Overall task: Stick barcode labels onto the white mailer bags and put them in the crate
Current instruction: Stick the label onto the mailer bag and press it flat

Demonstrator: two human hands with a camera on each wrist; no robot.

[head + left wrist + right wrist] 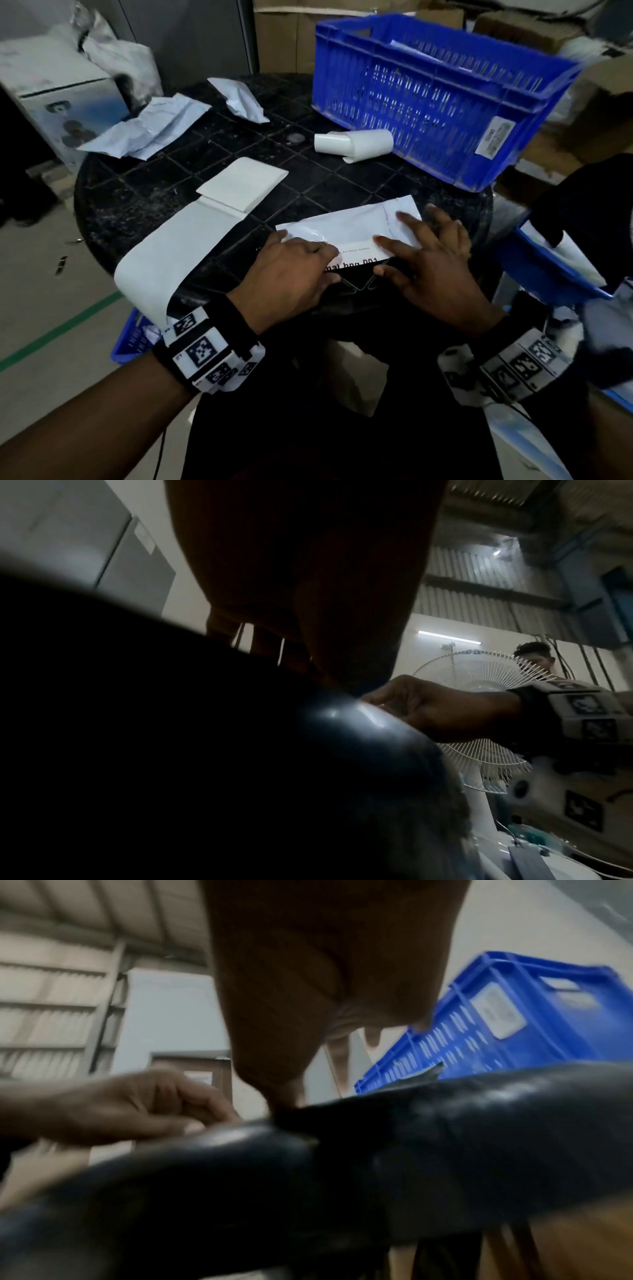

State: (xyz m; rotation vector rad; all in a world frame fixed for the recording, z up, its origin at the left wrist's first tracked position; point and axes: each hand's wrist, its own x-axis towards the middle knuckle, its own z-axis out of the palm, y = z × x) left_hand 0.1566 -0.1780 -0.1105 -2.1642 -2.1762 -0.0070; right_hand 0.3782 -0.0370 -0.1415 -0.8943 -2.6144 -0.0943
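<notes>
Both hands on 1 bag (346, 224) at the table's (144, 192) near edge, left hand (291, 270) pinching the label (356, 258), right hand (435, 260) pressing flat-fingered, so sticking's underway, crate (428, 99) at the far-right edge next.

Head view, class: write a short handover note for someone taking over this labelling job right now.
Left hand: fingers curled at the near left edge of the label; grip unclear.
Right hand: fingers straight, pressing the label onto the white mailer bag.
The bag lies flat at the near edge of the black table. The blue crate stands at the far right.
Done: label laid on the bag.
Left: smooth it down, then put the bag in the crate.
</notes>
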